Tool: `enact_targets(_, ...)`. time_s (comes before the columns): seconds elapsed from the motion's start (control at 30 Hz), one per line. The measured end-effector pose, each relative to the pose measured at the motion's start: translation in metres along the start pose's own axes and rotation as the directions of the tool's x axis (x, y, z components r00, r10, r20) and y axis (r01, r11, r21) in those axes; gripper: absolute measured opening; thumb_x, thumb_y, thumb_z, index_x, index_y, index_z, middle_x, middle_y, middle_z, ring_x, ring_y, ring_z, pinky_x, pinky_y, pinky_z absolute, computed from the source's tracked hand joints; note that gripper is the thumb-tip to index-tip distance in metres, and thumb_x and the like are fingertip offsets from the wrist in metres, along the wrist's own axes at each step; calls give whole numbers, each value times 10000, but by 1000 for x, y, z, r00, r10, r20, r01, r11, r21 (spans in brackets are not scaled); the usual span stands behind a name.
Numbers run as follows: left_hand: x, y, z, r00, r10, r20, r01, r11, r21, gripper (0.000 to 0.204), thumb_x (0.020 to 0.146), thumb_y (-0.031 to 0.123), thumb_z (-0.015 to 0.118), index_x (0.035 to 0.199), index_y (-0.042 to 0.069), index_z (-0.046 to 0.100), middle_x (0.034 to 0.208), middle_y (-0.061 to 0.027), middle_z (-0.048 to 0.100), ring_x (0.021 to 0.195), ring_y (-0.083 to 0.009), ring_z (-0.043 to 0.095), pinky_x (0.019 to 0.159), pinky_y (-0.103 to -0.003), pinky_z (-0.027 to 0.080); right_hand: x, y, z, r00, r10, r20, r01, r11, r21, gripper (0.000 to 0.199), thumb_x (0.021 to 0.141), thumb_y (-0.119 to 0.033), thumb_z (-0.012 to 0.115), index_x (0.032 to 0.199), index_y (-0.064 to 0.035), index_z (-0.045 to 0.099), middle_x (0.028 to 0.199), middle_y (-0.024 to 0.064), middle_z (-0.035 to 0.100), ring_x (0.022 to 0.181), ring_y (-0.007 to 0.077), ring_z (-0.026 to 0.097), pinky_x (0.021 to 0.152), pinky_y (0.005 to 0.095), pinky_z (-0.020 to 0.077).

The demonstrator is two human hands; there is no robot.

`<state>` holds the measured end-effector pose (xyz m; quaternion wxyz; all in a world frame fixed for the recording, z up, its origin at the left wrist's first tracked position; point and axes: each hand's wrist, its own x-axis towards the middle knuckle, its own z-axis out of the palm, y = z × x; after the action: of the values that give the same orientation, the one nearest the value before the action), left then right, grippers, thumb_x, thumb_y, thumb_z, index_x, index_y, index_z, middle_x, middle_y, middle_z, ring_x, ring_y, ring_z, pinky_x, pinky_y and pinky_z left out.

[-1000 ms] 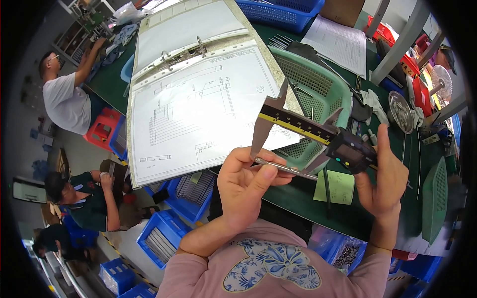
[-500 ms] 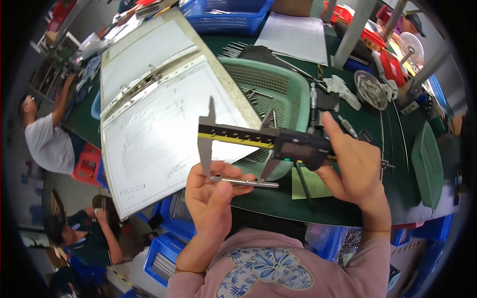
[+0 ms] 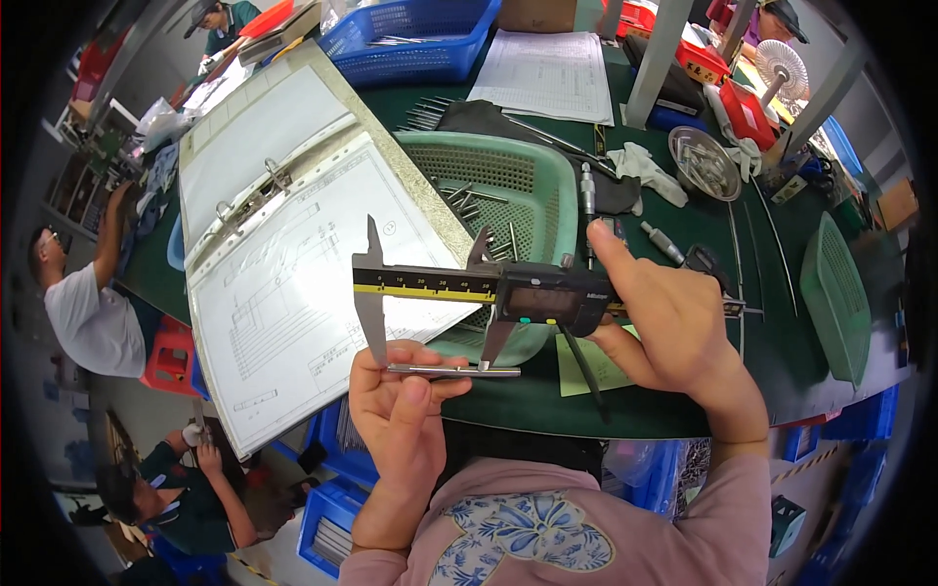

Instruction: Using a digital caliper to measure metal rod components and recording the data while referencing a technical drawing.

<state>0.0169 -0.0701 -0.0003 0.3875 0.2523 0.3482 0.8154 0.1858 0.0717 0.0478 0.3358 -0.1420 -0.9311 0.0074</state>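
Observation:
A slim steel pin [image 3: 503,371] with a small notch lies across my left hand [image 3: 399,415], pinched between thumb and fingers. My right hand [image 3: 669,317] grips a digital caliper [image 3: 552,301] by its body, the thumb pointing up behind the display. The caliper's long jaws hang down to the pin: one tip is by its left end at my fingers, the other against it right of the middle. Whether both tips touch metal I cannot tell. Behind them, an open ring binder [image 3: 293,342] with a technical drawing leans over a green basket [image 3: 557,186] of metal pins.
A yellow note [image 3: 586,369] and a dark pen [image 3: 583,376] lie below the caliper. To the right are a micrometer [image 3: 664,242], white gloves [image 3: 645,171], a bowl of small parts [image 3: 705,164] and another green basket [image 3: 837,298]. A blue basket [image 3: 410,59] stands behind. Co-workers sit at left.
The whole view has shifted, so the hands, caliper and bench things sit further left in the picture. Both hands keep their hold, and the jaw gap looks about the same.

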Motion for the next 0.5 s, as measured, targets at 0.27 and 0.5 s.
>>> enact_targets(0.27,3,-4,-3,1000,11,-27,-11,1000,-10,205,790,31,521,936,-1,381,876,-140,489,808,-275,580,649,-324,538,6,-1,-1,998,0,63,-2,1000,25,698,554,-141,658,1173,67,410,601,48,459,478,162,478,414,279,376)
enact_targets(0.5,7,-9,-1,999,7,53,1,988,-153,222,781,-60,504,981,-7,425,901,-114,521,847,-171,544,702,-277,496,3,2,8,994,72,87,-64,994,-91,578,634,-133,596,1146,78,429,860,170,581,633,254,579,552,310,450)
